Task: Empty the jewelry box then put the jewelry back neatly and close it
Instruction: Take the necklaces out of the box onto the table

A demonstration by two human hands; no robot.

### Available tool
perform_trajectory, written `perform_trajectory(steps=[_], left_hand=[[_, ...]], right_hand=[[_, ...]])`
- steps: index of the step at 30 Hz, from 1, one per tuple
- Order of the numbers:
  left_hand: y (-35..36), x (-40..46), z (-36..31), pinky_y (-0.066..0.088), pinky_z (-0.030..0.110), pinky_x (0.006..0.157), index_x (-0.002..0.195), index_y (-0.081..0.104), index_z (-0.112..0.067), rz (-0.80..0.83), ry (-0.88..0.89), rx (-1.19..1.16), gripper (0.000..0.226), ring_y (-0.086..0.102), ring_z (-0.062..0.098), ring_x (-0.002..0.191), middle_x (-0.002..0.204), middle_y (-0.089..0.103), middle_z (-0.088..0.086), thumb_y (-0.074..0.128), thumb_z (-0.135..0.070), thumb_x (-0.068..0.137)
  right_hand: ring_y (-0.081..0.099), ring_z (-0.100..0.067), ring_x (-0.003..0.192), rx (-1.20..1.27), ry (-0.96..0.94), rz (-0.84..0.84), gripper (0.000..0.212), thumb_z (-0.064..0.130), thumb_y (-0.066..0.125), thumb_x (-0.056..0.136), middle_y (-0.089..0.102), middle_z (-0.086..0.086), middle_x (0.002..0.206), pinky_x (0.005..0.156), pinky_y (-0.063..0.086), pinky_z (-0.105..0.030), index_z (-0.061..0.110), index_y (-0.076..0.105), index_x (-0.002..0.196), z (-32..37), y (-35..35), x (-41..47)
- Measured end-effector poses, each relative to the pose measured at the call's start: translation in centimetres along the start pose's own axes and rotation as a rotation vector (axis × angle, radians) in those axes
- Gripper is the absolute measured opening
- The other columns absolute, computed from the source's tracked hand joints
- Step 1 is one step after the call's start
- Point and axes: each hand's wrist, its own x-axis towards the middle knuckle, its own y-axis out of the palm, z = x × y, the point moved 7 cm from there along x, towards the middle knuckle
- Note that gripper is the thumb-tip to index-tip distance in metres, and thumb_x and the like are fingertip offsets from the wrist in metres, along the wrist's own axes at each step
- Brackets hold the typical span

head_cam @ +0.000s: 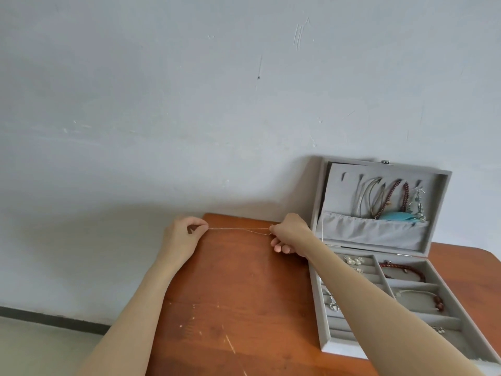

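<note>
Wooden table (233, 308), red-brown and scratched, pushed against a grey wall (189, 90); floor w/ dark skirting strip visible at 8 o'clock.

L→R: left hand (182, 237), thumb and forefinger pinched on one end of a thin chain (238, 229); remaining fingers curled in. Chain runs taut and near-level just above the far table edge, approx. 11–12 o'clock of the tabletop, to the right hand (290, 236), which nips the other end between thumb and forefinger, other fingers folded under. Held stretched at both ends prob. to straighten it and keep it from knotting before laying it flat; a second strand appears to cross near the right hand, so it may be doubled (too fine to tell).

Jewelry box (322, 308), grey velvet, at 3 o'clock, lid open and leaning back toward the wall. Lid hooks carry cords and bead strands (393, 196) whose ends tuck into an elastic pocket (371, 232), which stops them swinging. Tray dividers keep pieces apart: red bead bracelet (401, 268) in a far compartment, silver pieces at the left slots.

Judgement: emptying barely begun; most items remain in the box.
</note>
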Motion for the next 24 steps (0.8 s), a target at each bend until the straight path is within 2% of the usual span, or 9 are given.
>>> perform_trajectory(steps=[4, 7, 9, 11, 14, 17, 19, 21, 24], left_hand=[[-0.2, -0.3, 0.6, 0.034, 0.02, 0.074, 0.085, 0.068, -0.021, -0.029, 0.002, -0.023, 0.006, 0.05, 0.006, 0.075, 0.095, 0.062, 0.003, 0.063, -0.017, 0.085], [-0.3, -0.3, 0.6, 0.035, 0.021, 0.076, 0.087, 0.068, -0.019, -0.04, 0.017, 0.0, 0.006, 0.053, 0.012, 0.08, 0.095, 0.063, 0.003, 0.063, -0.016, 0.085], [-0.4, -0.3, 0.1, 0.036, 0.024, 0.076, 0.089, 0.069, -0.017, -0.072, 0.061, 0.107, 0.007, 0.054, 0.018, 0.083, 0.095, 0.059, 0.004, 0.063, -0.015, 0.085], [-0.6, -0.3, -0.9, 0.039, 0.031, 0.075, 0.091, 0.07, -0.013, -0.12, 0.14, 0.254, 0.011, 0.055, 0.026, 0.088, 0.093, 0.056, 0.005, 0.062, -0.011, 0.085], [-0.1, -1.0, -2.6, 0.044, 0.038, 0.076, 0.093, 0.072, -0.011, -0.11, 0.248, 0.393, 0.015, 0.058, 0.029, 0.091, 0.094, 0.061, 0.007, 0.058, -0.009, 0.086], [1.6, -2.1, -3.7, 0.046, 0.038, 0.083, 0.104, 0.07, -0.013, -0.012, 0.321, 0.489, 0.024, 0.059, 0.027, 0.1, 0.107, 0.063, 0.004, 0.055, -0.024, 0.09], [2.7, -2.2, -3.6, 0.04, 0.037, 0.096, 0.123, 0.059, -0.015, 0.085, 0.281, 0.553, 0.038, 0.051, 0.024, 0.118, 0.129, 0.054, 0.001, 0.044, -0.036, 0.094], [3.6, -2.0, -3.0, 0.023, 0.036, 0.111, 0.139, 0.04, -0.018, 0.193, 0.238, 0.595, 0.05, 0.028, 0.018, 0.138, 0.149, 0.033, -0.001, 0.031, -0.043, 0.097], [4.4, -1.8, -1.9, 0.004, 0.04, 0.117, 0.147, 0.015, -0.024, 0.338, 0.151, 0.615, 0.056, -0.002, 0.01, 0.144, 0.156, 0.005, -0.008, 0.016, -0.048, 0.097]], right_hand=[[0.046, -0.013, 0.031, -0.01, -0.031, -0.079, 0.028, 0.004, 0.042, 0.091, 0.057, -0.011, 0.055, 0.039, 0.043, -0.02, 0.001, 0.053, 0.065, -0.2, -0.1, -0.2], [0.066, -0.025, 0.063, -0.171, -0.195, -0.252, 0.019, 0.006, 0.043, 0.092, 0.066, -0.017, 0.072, 0.066, 0.057, -0.032, -0.005, 0.059, 0.09, 0.6, -0.5, -1.5], [0.063, -0.033, 0.094, -0.388, -0.348, -0.37, 0.021, 0.009, 0.042, 0.094, 0.063, -0.019, 0.101, 0.081, 0.051, -0.035, -0.002, 0.056, 0.105, 1.5, -0.4, -3.0], [0.055, -0.032, 0.106, -0.487, -0.498, -0.394, 0.024, 0.012, 0.041, 0.095, 0.054, -0.016, 0.115, 0.089, 0.043, -0.036, 0.001, 0.056, 0.11, 2.0, 0.3, -4.4], [0.04, -0.029, 0.123, -0.699, -0.569, -0.281, 0.035, 0.023, 0.035, 0.098, 0.043, -0.014, 0.131, 0.107, 0.029, -0.036, 0.002, 0.049, 0.122, 1.2, 2.1, -4.6], [0.014, -0.026, 0.142, -0.792, -0.48, -0.132, 0.058, 0.037, 0.023, 0.1, 0.017, -0.016, 0.153, 0.117, 0.008, -0.037, -0.001, 0.02, 0.143, -0.4, 3.3, -4.0], [0.003, -0.024, 0.145, -0.801, -0.435, -0.108, 0.067, 0.045, 0.019, 0.099, 0.004, -0.016, 0.156, 0.117, 0.002, -0.037, -0.001, 0.008, 0.146, -0.8, 3.5, -3.6], [-0.002, -0.024, 0.145, -0.794, -0.396, -0.114, 0.071, 0.049, 0.016, 0.098, -0.001, -0.015, 0.156, 0.118, -0.001, -0.038, -0.001, 0.003, 0.146, -0.9, 3.4, -3.1], [-0.004, -0.023, 0.145, -0.782, -0.371, -0.133, 0.073, 0.052, 0.014, 0.096, -0.003, -0.013, 0.157, 0.117, -0.005, -0.04, 0.0, 0.001, 0.147, -0.8, 3.3, -2.6]])
